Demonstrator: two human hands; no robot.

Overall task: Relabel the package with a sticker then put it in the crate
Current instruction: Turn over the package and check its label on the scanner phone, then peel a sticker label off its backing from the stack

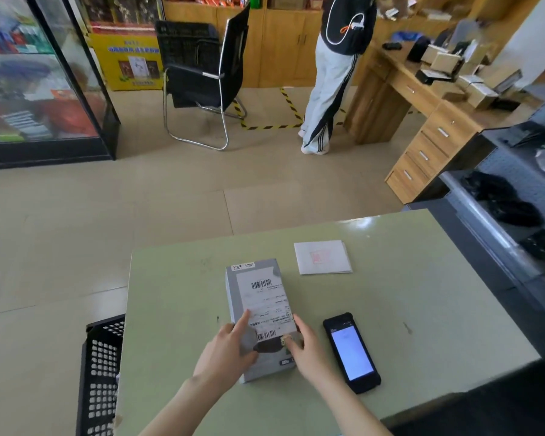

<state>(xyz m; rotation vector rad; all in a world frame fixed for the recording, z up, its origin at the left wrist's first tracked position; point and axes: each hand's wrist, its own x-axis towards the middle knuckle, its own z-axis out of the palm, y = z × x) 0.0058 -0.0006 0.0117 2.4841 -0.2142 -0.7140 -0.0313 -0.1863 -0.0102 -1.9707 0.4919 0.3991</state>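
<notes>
A grey rectangular package (258,309) lies flat on the pale green table (406,294), with a white barcode label (266,302) covering most of its top. My left hand (230,350) rests on the package's near left part, index finger stretched onto the label's lower left edge. My right hand (306,347) touches the label's lower right corner with its fingertips. Both hands press on the label; neither one lifts the package. A black perforated crate (99,372) stands on the floor just left of the table.
A black handheld scanner (351,352) with a lit screen lies right of the package. A white sheet stack (323,257) sits farther back. A person (334,73) stands by a wooden desk (422,121). A black chair (202,77) and glass cabinet (44,80) are behind.
</notes>
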